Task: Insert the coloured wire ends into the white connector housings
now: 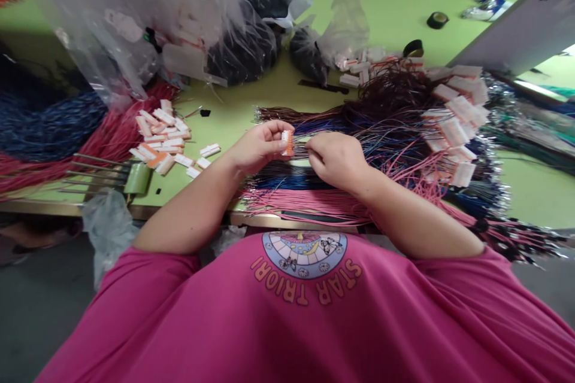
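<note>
Nearest us, thin pink wires (309, 200) lie along the front edge of the green desk (220, 125). Beyond them, our left hand (258, 146) grips a small orange-and-white plastic connector (288, 143); just beside it, our right hand's (338, 160) fingers are curled closed (on a wire or not, we cannot tell). Farther back sit clear plastic bags (242, 36).

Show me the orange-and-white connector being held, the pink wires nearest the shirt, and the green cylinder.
Connector (290, 144): head view, orange part.
Pink wires (309, 200): head view, middle stretch.
Green cylinder (139, 179): head view, curved side.
</note>
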Demonstrator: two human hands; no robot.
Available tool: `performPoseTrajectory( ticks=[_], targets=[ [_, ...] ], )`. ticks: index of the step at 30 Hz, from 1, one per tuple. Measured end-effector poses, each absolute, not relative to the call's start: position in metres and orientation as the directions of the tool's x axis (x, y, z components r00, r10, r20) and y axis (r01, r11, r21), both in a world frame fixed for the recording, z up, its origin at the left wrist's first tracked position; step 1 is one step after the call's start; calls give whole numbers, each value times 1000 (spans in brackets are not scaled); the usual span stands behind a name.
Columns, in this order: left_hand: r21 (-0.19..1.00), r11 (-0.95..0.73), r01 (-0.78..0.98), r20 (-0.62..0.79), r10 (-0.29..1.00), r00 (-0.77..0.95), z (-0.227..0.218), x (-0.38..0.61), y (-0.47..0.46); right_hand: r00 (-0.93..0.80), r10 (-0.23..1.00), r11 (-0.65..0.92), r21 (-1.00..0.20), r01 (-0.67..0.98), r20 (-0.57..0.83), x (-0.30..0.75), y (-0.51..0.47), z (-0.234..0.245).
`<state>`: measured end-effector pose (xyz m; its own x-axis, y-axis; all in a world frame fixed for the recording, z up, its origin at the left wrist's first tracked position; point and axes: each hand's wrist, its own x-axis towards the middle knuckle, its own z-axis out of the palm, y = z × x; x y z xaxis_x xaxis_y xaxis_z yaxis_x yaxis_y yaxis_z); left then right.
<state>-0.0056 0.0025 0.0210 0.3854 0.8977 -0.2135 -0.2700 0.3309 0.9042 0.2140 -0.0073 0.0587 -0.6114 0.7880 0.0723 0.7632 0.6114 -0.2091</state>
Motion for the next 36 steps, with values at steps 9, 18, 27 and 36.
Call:
performPoseTrajectory(
  ticks=[9,18,27,36],
  targets=[
    [924,286,-253,-185,915,358,19,-3,3,-573,818,550,-216,806,-55,210,-6,57],
    [973,186,-138,-128,929,348,11,-6,4,-541,824,178,-832,525,-165,209,10,58],
    [995,79,-53,-58,948,314,12,-1,1,-397,872,-174,-940,293,-285,206,12,52],
    [997,72,-41,-56,950,307,10,4,-4,-392,873,-182,-939,293,-291,196,3,43]
  ],
)
